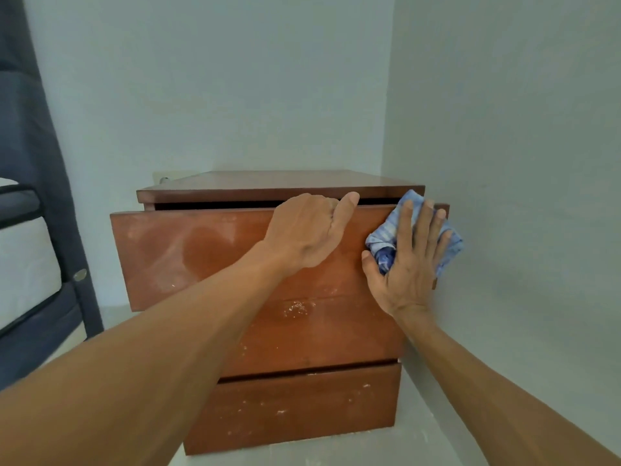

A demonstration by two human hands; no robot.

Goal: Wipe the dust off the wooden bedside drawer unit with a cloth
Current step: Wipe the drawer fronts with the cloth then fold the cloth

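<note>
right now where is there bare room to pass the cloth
Free: the top drawer front from its left edge to the left hand, the unit top, the lower drawer front. Crowded: the right end, where the right hand presses the cloth.

Head camera (wide-angle) looks down, close, at drawer unit (201, 257).

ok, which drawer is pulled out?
The top drawer, gripped at its upper edge by the left hand: its front juts forward of the unit's top, dark gap behind. The bottom drawer sits further back.
</note>
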